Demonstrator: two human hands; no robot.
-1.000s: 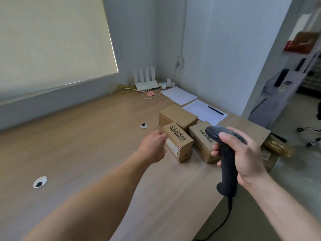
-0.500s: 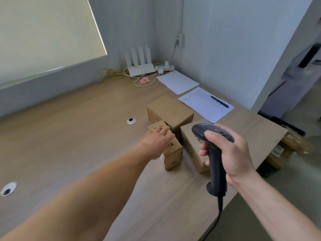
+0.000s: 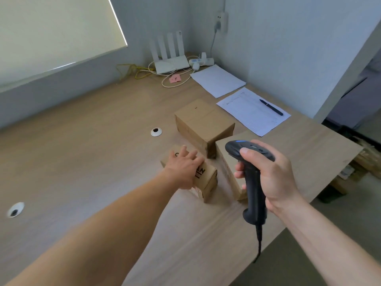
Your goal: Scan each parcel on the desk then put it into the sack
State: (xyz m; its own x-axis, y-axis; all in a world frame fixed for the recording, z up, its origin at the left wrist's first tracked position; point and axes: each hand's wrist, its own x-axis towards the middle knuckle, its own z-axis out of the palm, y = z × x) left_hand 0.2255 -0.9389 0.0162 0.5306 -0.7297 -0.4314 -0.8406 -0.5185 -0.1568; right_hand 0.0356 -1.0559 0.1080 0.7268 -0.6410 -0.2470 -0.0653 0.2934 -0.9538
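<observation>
Left hand (image 3: 183,168), hovering before, now lays straight fingers (image 3: 192,155) on the small parcel (image 3: 208,182), right hand (image 3: 272,174) grips the scanner (image 3: 254,195), and all three parcels (image 3: 204,120) sit unsacked on the bench (image 3: 92,151).

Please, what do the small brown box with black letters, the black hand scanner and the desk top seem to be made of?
The small brown box with black letters: cardboard, it seems, matte brown, with folded edges and a printed top. The black hand scanner: probably moulded plastic, smooth with a soft sheen. The pale desk top: a wood-grain pattern, flat and matte; laminate or veneer, I cannot tell which.
</observation>
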